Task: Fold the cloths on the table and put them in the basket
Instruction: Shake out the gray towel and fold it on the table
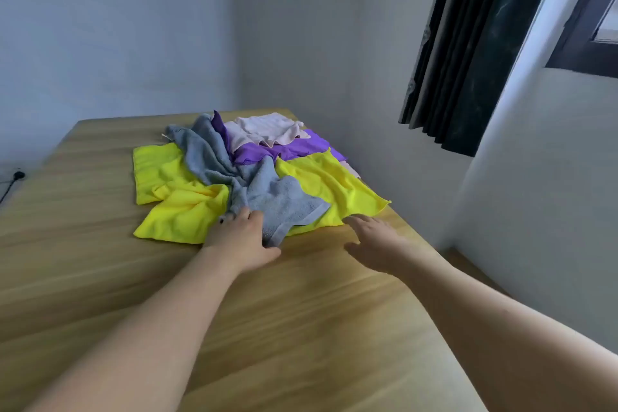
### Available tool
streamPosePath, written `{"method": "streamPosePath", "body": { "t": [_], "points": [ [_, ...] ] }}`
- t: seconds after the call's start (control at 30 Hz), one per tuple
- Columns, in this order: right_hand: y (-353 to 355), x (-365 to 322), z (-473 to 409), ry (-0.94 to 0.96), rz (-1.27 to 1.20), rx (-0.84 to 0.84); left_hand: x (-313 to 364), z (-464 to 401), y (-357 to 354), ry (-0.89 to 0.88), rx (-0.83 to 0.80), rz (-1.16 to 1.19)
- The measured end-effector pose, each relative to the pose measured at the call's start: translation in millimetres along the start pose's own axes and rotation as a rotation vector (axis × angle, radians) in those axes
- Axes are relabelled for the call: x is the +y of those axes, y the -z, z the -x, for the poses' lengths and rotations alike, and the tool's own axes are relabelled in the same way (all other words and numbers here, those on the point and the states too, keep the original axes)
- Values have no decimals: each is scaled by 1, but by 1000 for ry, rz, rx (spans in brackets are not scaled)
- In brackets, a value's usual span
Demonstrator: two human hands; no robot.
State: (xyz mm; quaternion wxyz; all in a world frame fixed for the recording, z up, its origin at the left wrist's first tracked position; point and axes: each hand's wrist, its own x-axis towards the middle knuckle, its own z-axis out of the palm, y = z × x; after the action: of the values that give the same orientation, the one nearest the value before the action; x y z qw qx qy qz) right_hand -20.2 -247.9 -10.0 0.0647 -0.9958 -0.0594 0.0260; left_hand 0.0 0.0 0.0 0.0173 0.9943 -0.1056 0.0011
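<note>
Wooden tabletop (100,278) beside a curtained window is carrying everything. Her left hand (242,237) is gripping the grey cloth's (267,201) near corner; the right hand (374,241) is hovering relaxed, holding nothing. Yellow cloth (177,207), purple cloth (267,150) and pink cloth (264,130) are lying heaped behind.

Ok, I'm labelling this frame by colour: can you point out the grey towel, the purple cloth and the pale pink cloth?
grey towel (281,201): head view, on its broad near flap.
purple cloth (267,151): head view, on its exposed middle.
pale pink cloth (264,129): head view, on its top surface.
</note>
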Motion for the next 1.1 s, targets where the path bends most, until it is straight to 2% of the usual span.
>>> {"method": "streamPosePath", "body": {
  "t": [0.13,0.27,0.37,0.47,0.57,0.67,0.7,0.8,0.83,0.9,1.0,1.1],
  "points": [
    [-13,-21,-31,41,-36,-20,-2,-20,-10,6,138,-130],
    [-19,-37,-68,72,-70,66,-13,-45,6,-34,205,-65],
    [-14,-49,-92,72,-29,176,-18,-55,21,-89,285,156],
    [5,-58,-112,-20,-58,299,-18,-59,43,-34,333,489],
    [36,-64,-125,-150,-319,345,-10,-67,62,104,287,713],
    [82,-74,-138,-189,-687,435,-2,-66,74,107,342,780],
    [99,-78,-144,-177,-740,461,-1,-62,80,88,408,716],
    [149,-89,-153,-127,-767,520,-13,-53,100,63,577,156],
    [163,-92,-154,-112,-760,533,-22,-55,109,92,594,38],
    [190,-93,-150,-101,-819,562,-40,-61,130,210,573,-6],
    [226,-94,-138,-125,-1007,582,-67,-62,174,366,533,135],
    [259,-107,-127,-67,-1272,460,-77,-64,229,381,665,567]
  ]
}}
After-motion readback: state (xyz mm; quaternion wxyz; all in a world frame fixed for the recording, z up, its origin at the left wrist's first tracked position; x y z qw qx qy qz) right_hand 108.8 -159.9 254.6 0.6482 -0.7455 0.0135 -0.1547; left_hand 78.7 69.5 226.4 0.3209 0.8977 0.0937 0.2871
